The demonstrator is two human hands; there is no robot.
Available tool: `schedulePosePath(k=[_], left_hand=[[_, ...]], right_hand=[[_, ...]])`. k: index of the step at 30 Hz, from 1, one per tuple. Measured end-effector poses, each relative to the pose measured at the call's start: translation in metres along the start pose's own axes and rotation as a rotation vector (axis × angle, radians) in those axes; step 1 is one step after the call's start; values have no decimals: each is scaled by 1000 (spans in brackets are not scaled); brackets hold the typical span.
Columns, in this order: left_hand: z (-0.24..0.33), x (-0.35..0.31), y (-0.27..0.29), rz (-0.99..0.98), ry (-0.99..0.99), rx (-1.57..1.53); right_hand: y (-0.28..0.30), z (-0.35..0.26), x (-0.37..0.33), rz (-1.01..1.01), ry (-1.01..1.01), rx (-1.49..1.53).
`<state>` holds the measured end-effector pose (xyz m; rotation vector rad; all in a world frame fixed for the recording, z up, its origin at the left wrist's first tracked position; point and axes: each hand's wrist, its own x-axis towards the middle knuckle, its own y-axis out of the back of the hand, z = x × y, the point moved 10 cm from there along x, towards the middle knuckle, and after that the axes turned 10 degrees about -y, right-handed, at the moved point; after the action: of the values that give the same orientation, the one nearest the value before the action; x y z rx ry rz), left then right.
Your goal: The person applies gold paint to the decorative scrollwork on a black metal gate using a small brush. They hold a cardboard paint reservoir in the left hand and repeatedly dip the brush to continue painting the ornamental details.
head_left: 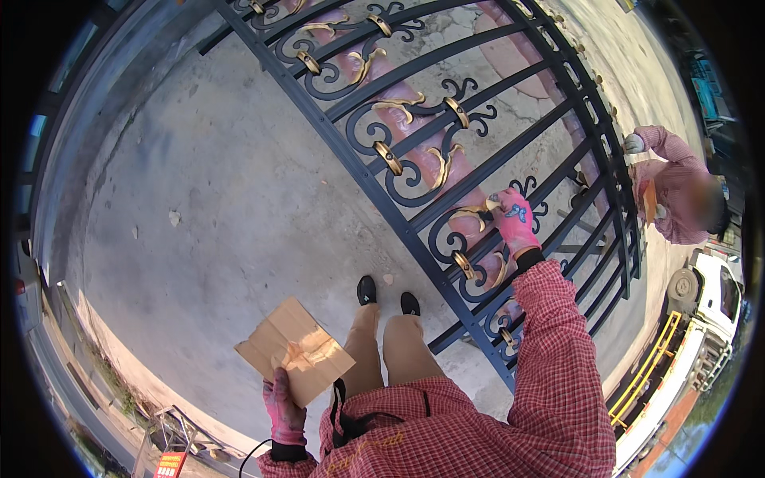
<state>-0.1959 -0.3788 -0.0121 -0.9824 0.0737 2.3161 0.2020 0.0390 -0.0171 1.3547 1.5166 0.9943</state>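
Observation:
My left hand (285, 410), in a stained pink glove, grips a folded piece of brown cardboard (279, 331) by its lower edge. A shiny gold-brown smear marks the cardboard. My right hand (516, 221), in a pink glove with a blue pattern, reaches to a gold-tipped scroll (476, 212) on a dark metal railing panel (454, 299). Its fingers are closed at the gold leaf, and whatever they hold is hidden. Gold collars (388, 158) and black curls decorate the bars. Pinkish plastic sheeting (390, 88) lies beneath the panel.
Across the panel, another person (673, 187) in a red checked shirt and light gloves holds an orange-brown sheet (649, 201). A white truck (713, 299) stands at the right. Grey concrete floor (199, 199) stretches to the left, with small chips on it.

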Motion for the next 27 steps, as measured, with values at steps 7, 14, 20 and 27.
schedulePosePath(k=[7, 14, 20, 27], left_hand=[[14, 11, -9, 14, 0, -12], [43, 43, -25, 8, -37, 18], [66, 92, -58, -50, 9, 111], [108, 140, -102, -108, -1, 117]], right_hand=[[-4, -81, 25, -10, 7, 297], [-55, -104, 39, -173, 51, -146], [-12, -77, 65, 102, -159, 103], [-15, -59, 92, 0, -220, -95]])
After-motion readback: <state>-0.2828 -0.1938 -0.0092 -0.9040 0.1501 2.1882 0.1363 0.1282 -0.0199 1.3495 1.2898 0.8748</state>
